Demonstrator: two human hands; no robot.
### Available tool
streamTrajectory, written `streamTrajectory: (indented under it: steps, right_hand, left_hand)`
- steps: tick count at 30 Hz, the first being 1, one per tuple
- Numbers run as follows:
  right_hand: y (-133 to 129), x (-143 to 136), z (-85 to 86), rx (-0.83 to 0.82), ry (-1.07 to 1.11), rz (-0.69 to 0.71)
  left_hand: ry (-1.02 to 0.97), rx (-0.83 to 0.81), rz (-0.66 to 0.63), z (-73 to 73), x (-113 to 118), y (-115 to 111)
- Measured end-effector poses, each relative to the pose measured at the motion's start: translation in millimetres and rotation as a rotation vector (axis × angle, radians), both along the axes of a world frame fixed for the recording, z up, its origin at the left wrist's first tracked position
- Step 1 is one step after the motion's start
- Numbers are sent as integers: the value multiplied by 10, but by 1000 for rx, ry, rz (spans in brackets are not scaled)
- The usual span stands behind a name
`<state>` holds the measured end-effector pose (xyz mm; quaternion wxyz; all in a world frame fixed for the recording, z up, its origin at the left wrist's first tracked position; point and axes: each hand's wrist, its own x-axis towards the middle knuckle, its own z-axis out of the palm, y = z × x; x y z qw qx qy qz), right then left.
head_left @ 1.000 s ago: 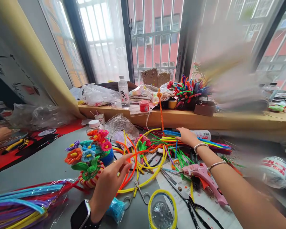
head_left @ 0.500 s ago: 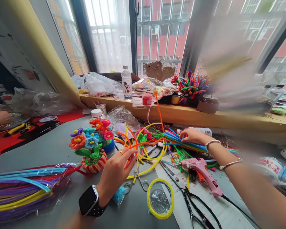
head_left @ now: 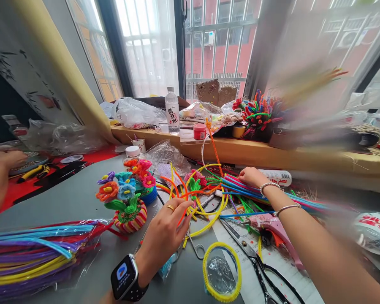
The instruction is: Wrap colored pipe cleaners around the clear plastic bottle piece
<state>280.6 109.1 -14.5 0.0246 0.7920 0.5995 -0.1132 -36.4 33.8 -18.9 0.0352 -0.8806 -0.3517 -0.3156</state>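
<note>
Cluttered grey counter (head_left: 91, 190) by a window. Your L hand (head_left: 174, 221), w/ ring, is at centre; its grip is narrow, thumb and fingertips pinching thin fuzzy orange stems (head_left: 193, 193), which lie just above and beyond the fingers. Your R hand (head_left: 251, 176) is farther off to the right, fingers curled down on a bundle of pink and blue stems (head_left: 236, 183); can't tell if that grip is closed round any, b/c the fingertips are hidden.

Loose yellow stems (head_left: 223, 207) loop btwn the hands. Nearer you: scissors (head_left: 243, 244), blades apart, and a pink glue gun (head_left: 264, 220), partly behind your R forearm. Left of your L hand: a striped flowerpot (head_left: 131, 217).

Handling, prob.: stems v. light, soft outside, bendy, not slippery but easily kinked or tangled; pinch singles near mid-length, away from poss. sharp wire ends.
</note>
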Motion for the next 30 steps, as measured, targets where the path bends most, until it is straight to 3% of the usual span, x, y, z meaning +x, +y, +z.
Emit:
streamTrajectory:
  steps: [13, 21, 25, 30]
  right_hand:
    - [-321, -27, 57, 149, 47, 214]
    - [-328, -84, -36, 153, -32, 161]
    - [-344, -134, -68, 156, -26, 194]
    - [-485, -214, -74, 231, -32, 188]
  left_hand:
    - [6, -29, 6, -9, 35, -14]
    - [-15, -123, -42, 26, 112, 23]
    - [17, -181, -83, 148, 372, 160]
    - [180, -189, -162, 187, 963, 531]
